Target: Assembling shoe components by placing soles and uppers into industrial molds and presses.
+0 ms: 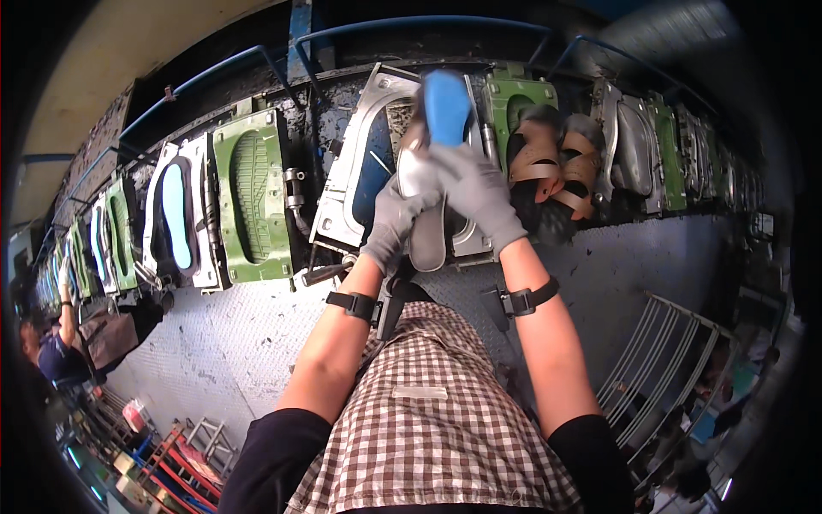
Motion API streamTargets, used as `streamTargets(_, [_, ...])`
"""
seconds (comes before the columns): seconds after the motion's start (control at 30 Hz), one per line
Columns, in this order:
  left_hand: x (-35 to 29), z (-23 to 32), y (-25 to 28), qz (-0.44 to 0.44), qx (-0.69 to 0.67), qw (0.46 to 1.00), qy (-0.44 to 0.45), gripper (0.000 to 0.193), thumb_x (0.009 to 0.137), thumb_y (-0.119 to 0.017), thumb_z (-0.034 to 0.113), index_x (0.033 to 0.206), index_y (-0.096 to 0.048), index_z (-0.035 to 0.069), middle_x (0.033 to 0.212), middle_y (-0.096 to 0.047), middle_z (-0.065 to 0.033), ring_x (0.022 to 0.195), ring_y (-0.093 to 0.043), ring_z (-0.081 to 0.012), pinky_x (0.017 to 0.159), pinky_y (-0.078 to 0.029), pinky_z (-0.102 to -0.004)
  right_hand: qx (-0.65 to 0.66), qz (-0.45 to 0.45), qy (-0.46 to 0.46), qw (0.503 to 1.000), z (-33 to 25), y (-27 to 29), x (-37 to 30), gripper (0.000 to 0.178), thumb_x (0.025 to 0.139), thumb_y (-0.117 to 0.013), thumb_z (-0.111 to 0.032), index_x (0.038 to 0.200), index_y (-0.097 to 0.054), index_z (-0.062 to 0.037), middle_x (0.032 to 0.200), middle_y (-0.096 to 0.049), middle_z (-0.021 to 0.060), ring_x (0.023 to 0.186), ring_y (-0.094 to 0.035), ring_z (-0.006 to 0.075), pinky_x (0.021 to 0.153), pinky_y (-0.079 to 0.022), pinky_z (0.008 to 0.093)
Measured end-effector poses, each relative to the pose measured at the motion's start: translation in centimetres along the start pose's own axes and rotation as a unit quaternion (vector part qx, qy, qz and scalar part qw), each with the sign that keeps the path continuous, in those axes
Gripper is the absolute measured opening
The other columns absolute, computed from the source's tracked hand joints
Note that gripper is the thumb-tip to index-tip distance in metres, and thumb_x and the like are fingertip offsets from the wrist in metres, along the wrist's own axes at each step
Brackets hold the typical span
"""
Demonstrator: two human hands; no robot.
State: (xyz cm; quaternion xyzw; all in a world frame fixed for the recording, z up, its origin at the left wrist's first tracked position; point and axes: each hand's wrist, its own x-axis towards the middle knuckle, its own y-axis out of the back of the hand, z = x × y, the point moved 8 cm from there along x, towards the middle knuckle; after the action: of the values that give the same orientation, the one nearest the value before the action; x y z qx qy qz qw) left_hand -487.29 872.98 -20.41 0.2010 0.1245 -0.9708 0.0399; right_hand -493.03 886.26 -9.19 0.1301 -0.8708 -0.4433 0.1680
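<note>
Head | left fingers (418, 204) clamped on grey sole (427, 244) | right fingers (449, 164) too blurred to judge | pale strip (419, 392) on apron (428, 445)

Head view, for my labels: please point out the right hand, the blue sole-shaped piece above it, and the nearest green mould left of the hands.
Right hand (479, 190): head view, back of the grey glove.
Blue sole-shaped piece (447, 108): head view, its blue face.
Green mould (253, 199): head view, its ridged recess.

Left hand (399, 214) and right hand (479, 188) block the space above the silver mould (334, 218); brown sandals (535, 158) crowd the right, a green mould (254, 197) the left; passing room lies over the metal floor (214, 343)
</note>
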Motion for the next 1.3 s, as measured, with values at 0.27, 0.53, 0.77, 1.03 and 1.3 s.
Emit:
streamTargets(0.27, [-8.9, -6.2, 0.0, -0.17, 0.034, 0.957, 0.234, 0.045, 0.099, -0.072, 0.027, 0.134, -0.059, 0.001, 0.102, -0.072, -0.0061, 0.086, -0.07, -0.0125, 0.074, -0.059, -0.0299, 0.01, -0.116, 0.128, 0.985, -4.5, -3.5, -3.8, 0.029, 0.089, -0.063, -0.018, 0.117, -0.071, -0.0204, 0.097, -0.066, 0.0091, 0.085, -0.069, 0.0308, 0.075, -0.055, 0.0428])
streamTargets(0.53, [-7.8, -4.9, 4.9, -0.044, -0.031, 0.975, 0.215, 0.048, 0.084, -0.068, -0.006, 0.131, -0.064, 0.006, 0.137, -0.055, -0.0144, 0.121, -0.062, -0.0248, 0.096, -0.055, -0.0317, 0.103, -0.29, -0.045, 0.95, -2.5, -2.7, -6.9, 0.034, 0.095, -0.068, -0.026, 0.127, -0.069, -0.0147, 0.102, -0.065, 0.0099, 0.086, -0.068, 0.025, 0.079, -0.055, 0.0361])
streamTargets(0.77, [-0.9, -1.3, 0.8, 0.033, -0.211, 0.964, 0.16, 0.046, 0.093, -0.073, 0.023, 0.13, -0.063, -0.002, 0.115, -0.07, -0.0117, 0.095, -0.069, -0.0228, 0.085, -0.058, -0.0382, 0.159, -0.142, -0.323, 0.922, 4.6, -7.2, -6.1, 0.06, 0.094, -0.063, -0.021, 0.148, -0.045, -0.0009, 0.09, -0.066, 0.0178, 0.085, -0.067, 0.0322, 0.081, -0.053, 0.047])
streamTargets(1.03, [4.3, -0.2, -0.7, 0.0, -0.121, 0.99, 0.077, 0.041, 0.095, -0.072, 0.021, 0.128, -0.064, -0.002, 0.114, -0.072, -0.0108, 0.092, -0.069, -0.0199, 0.084, -0.058, -0.0347, 0.089, 0.037, -0.214, 0.972, 2.8, -3.1, -4.1, 0.056, 0.092, -0.061, -0.01, 0.147, -0.049, -0.0059, 0.083, -0.064, 0.0149, 0.084, -0.065, 0.0325, 0.079, -0.053, 0.0441])
streamTargets(1.3, [4.7, 0.7, -3.6, 0.017, -0.07, 0.997, 0.017, 0.07, 0.093, -0.074, 0.035, 0.144, -0.047, -0.004, 0.131, -0.063, -0.0153, 0.115, -0.061, -0.0218, 0.1, -0.05, -0.0351, 0.003, 0.08, -0.13, 0.988, 4.7, -0.7, -2.3, 0.049, 0.095, -0.058, -0.014, 0.144, -0.057, -0.0168, 0.127, -0.07, 0.0131, 0.109, -0.069, 0.0382, 0.091, -0.055, 0.0471])
